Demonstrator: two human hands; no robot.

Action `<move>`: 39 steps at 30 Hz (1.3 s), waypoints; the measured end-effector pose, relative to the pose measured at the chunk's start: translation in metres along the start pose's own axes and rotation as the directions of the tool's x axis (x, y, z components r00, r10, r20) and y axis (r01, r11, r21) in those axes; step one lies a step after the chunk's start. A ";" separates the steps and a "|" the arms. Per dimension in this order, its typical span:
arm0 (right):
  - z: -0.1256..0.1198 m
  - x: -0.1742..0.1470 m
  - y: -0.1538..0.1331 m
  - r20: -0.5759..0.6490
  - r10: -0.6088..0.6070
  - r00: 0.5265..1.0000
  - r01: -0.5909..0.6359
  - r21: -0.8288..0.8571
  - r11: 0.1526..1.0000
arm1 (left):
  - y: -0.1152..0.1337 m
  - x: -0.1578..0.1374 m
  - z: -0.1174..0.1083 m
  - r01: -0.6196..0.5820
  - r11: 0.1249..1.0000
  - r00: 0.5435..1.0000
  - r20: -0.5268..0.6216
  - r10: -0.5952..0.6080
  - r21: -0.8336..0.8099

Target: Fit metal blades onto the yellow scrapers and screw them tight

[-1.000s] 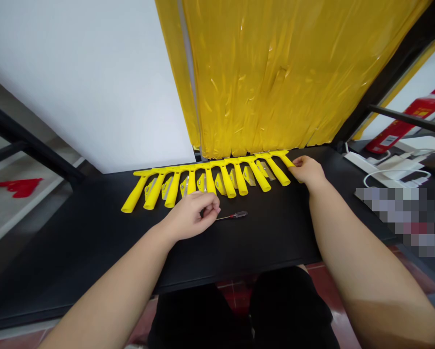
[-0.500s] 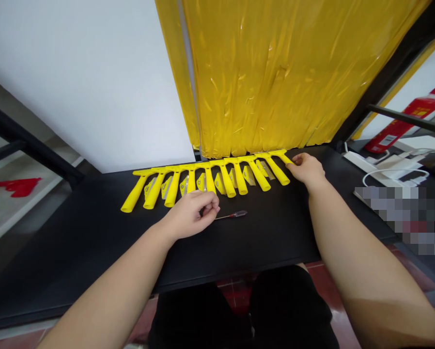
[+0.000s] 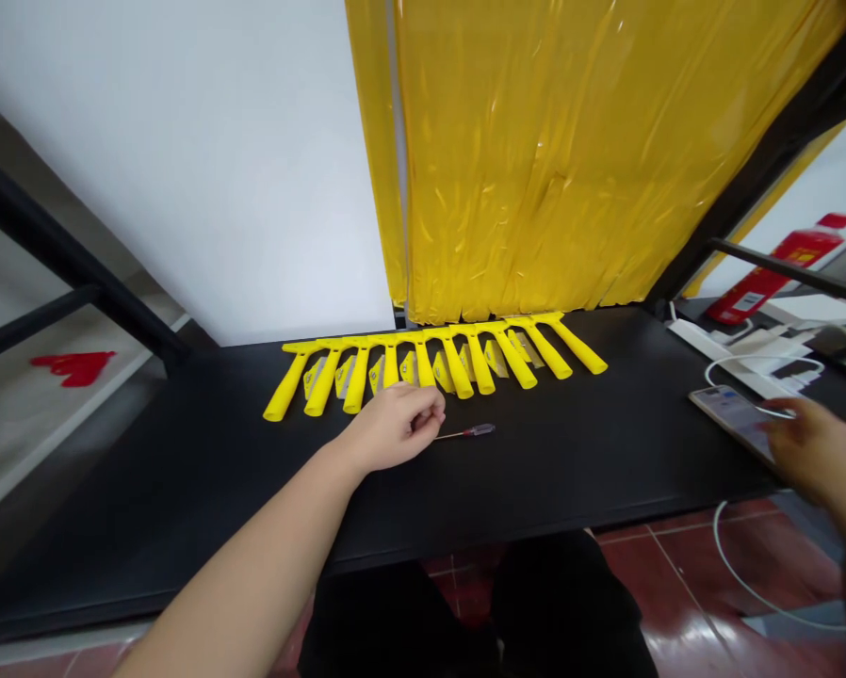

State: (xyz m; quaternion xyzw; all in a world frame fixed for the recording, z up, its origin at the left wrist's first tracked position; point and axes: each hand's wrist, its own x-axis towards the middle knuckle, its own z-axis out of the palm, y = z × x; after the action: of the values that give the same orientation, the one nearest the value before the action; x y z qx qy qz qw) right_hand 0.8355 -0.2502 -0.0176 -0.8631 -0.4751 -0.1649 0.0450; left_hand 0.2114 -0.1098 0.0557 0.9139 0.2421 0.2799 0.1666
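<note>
My left hand [image 3: 403,426] rests on the black table, its fingers curled closed with no object visible in them. A thin screwdriver [image 3: 478,430] with a translucent handle lies beside it, its shaft tip partly hidden behind the hand. Just beyond stands a row of several yellow T-shaped tool handles [image 3: 458,363], laid side by side with their hollow ends toward me. Small yellow pieces with metal plates [image 3: 494,360] lie between them. At the right, my blurred right hand [image 3: 815,452] is over the near end of a phone [image 3: 730,414]; its fingers are smeared and partly hidden.
A white power strip [image 3: 720,348] with chargers and cables sits at the right, near a red bottle [image 3: 776,268]. Yellow plastic sheeting [image 3: 522,169] and a white panel [image 3: 183,169] rise behind the table. A red object [image 3: 76,367] lies on a shelf at left.
My right hand has left the rightmost yellow handle and moved right and toward me, to the phone. My left hand keeps its place by the screwdriver. The view has shifted slightly.
</note>
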 end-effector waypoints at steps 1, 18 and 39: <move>0.003 0.002 0.004 0.079 0.050 0.996 -0.053 0.039 0.998 | 0.000 0.000 0.000 -0.002 1.000 1.000 0.001 0.002 0.002; -0.089 0.001 -0.341 0.125 -0.417 0.900 0.365 0.305 0.879 | -0.013 -0.002 0.000 0.088 0.994 0.996 -0.011 -0.089 -0.060; -0.136 -0.087 -0.367 -0.559 -0.696 0.450 0.853 0.499 0.150 | -0.004 0.000 0.015 0.259 0.666 0.949 0.054 -0.312 -0.700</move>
State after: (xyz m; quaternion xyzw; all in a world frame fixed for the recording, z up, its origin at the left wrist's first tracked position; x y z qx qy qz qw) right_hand 0.4530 -0.1517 0.0530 -0.3701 -0.8634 -0.0423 0.3403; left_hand 0.2191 -0.1091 0.0423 0.7228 0.2637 0.3527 0.5325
